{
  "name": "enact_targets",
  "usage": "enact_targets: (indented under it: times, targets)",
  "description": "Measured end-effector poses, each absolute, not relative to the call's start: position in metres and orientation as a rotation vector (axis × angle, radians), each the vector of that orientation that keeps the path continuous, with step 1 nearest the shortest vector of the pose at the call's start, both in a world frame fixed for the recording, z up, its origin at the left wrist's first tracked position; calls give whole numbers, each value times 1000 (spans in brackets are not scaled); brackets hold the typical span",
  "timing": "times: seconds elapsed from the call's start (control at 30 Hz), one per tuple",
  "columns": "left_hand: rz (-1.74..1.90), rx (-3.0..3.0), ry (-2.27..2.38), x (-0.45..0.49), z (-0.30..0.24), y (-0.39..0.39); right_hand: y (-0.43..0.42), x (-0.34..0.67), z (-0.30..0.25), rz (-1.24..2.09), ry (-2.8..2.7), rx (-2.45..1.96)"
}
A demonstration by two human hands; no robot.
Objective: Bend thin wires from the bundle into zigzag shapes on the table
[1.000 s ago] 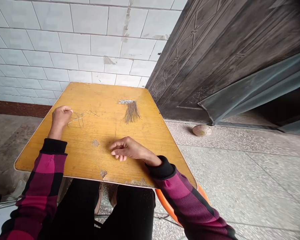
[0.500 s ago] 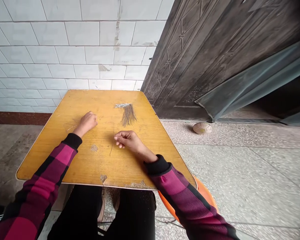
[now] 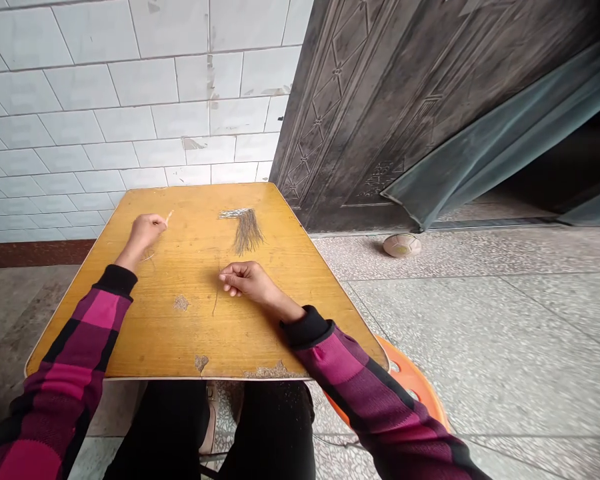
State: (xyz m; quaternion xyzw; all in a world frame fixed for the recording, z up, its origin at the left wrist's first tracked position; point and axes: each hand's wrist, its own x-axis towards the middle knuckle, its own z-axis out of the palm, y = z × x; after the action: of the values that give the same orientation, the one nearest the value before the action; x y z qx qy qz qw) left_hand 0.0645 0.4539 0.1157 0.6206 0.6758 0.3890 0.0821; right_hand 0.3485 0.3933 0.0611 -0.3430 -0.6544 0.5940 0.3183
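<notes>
Here, the right hand (image 3: 250, 280) pinched a thin dark strand (image 3: 215, 303) between the thumb and finger, just over the near half of the table (image 3: 260, 320). The strand hung down below the fingers, toward the person. It looked very light and bendy, and so thin that it seemed easy to drop or kink — the best place to hold it was probably right near one end, with just the fingertips. I could not tell if it was wire or thread.

The left hand (image 3: 145, 232) was farther off, on the left side of the table. Its fingertips were pressed together on a small pale stick (image 3: 169, 217), which poked out past them. The stick looked light and a bit stiff, maybe easy to snap, so a soft pinch seemed right.

A few loose thin pieces (image 3: 149, 257) lay just beside the left wrist, where they might have snagged on the cuff. Past the right hand lay a bunch of strands — its white ends (image 3: 235, 213) sat side by side, and its dark tails (image 3: 249, 233) fanned out toward the person. Rough worn spots (image 3: 181, 303) marked the tabletop and could have caught a fine strand. An orange stool (image 3: 420, 387) stood by the near right corner.
</notes>
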Motion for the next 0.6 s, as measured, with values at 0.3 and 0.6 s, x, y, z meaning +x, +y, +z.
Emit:
enact_targets:
  times: [0.3,0.6]
  targets:
    - [2044,1169,1469,29,130,406,394,347,58,1556,-1756,-905]
    - [1808,1005,1028,38,131,380,398,348,58,1490,-1645,-903]
